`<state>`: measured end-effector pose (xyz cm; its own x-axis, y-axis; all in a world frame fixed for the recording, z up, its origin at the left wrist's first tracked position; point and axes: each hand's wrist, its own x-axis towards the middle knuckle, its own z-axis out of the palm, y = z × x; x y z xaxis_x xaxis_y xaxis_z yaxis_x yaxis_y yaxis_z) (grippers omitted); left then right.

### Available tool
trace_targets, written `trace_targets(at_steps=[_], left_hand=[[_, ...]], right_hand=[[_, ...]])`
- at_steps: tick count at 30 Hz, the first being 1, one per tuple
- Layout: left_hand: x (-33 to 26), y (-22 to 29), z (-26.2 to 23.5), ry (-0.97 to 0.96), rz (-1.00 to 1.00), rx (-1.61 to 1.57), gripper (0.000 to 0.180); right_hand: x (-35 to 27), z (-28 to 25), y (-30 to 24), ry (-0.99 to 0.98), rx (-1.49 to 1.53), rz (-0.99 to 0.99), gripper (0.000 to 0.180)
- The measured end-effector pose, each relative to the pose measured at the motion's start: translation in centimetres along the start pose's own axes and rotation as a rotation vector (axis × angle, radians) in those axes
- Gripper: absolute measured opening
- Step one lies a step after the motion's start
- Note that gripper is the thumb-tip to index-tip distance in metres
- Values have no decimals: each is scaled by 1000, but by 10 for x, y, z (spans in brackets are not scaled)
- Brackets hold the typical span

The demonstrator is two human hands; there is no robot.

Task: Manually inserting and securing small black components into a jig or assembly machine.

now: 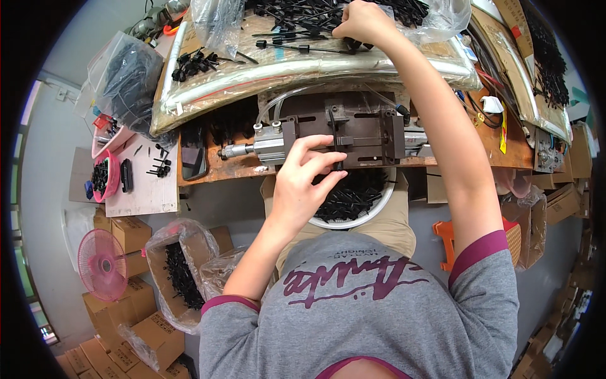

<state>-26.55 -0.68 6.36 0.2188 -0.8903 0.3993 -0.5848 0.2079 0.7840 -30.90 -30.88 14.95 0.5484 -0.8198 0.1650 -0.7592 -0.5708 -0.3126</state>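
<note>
My left hand (pixel 302 183) pinches a thin black plastic part (pixel 336 146) at the front of a dark metal press fixture (pixel 360 129) with a silver air cylinder (pixel 259 148) on its left. My right hand (pixel 363 24) reaches far forward and closes on a black plastic part (pixel 353 43) in a heap of long black pieces (pixel 303 19) on clear plastic sheeting. A white bowl (pixel 379 211) full of finished black parts rests on my lap below the fixture.
A wooden bench (pixel 208 170) carries the fixture. To the left stand a pink tray (pixel 107 177) of black parts, clear bags (pixel 126 76) of parts, a lined cardboard box (pixel 180 271) and a pink fan (pixel 101 264). An orange stool (pixel 445 237) and boxes are at right.
</note>
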Motion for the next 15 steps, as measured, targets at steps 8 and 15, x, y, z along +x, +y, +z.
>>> trace_targets(at_steps=[8, 15], left_hand=[[-23, -26, 29, -9, 95, 204, 27], [-24, -33, 39, 2, 217, 403, 28]], right_hand=[[2, 1, 20, -47, 12, -157, 24], [-17, -35, 26, 112, 161, -161, 31]])
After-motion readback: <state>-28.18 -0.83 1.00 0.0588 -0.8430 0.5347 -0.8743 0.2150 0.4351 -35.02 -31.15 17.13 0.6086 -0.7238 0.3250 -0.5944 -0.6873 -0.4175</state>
